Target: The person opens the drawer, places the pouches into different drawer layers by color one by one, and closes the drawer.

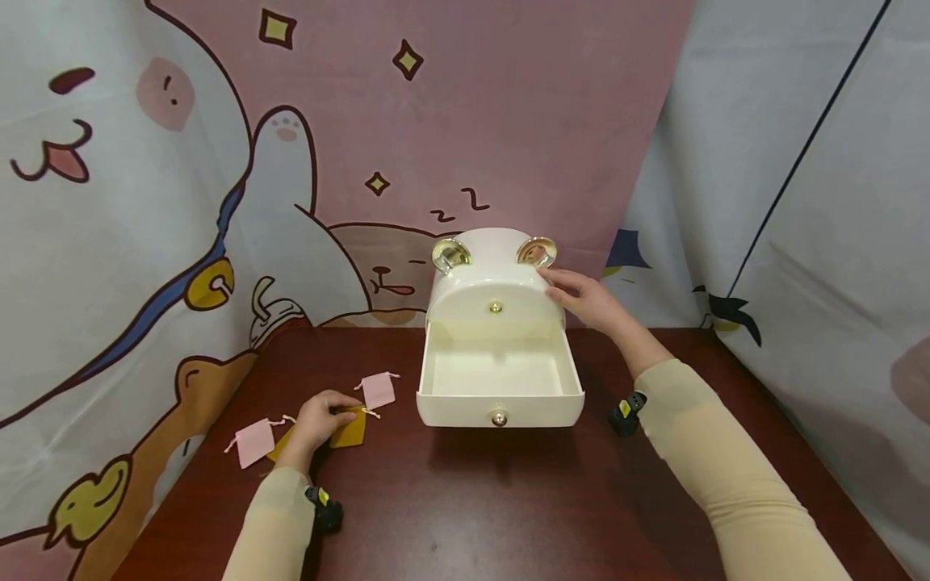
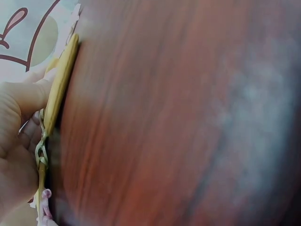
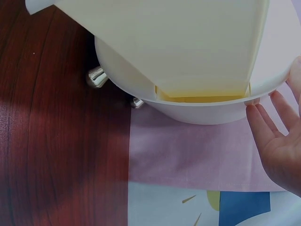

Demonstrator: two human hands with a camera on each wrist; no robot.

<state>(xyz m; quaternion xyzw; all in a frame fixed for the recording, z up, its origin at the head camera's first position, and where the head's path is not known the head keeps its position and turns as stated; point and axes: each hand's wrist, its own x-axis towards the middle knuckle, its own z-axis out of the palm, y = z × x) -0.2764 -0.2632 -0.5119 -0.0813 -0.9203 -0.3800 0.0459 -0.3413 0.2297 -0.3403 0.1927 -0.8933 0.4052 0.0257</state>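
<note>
My left hand (image 1: pixel 317 423) pinches a mustard-yellow drawstring pouch (image 1: pixel 349 430) near its corded top on the table's left side. In the left wrist view the same pouch (image 2: pixel 61 89) is seen edge-on beside the thumb. My right hand (image 1: pixel 584 302) rests its fingertips on the right side of a cream storage box (image 1: pixel 494 242) with two gold ears. In the right wrist view those fingers (image 3: pixel 258 125) are fairly straight against the box's edge. The box's lower drawer (image 1: pixel 461 410) is pulled out and holds nothing visible. Its upper section is closed.
A pink drawstring pouch (image 1: pixel 379 390) lies just behind the yellow one. Another pink pouch (image 1: pixel 255 442) lies farther left, beside a second yellow pouch (image 1: pixel 279 446) partly hidden by the left hand. A cartoon-printed cloth (image 1: pixel 508 121) hangs behind the dark wooden table (image 1: pixel 465 516).
</note>
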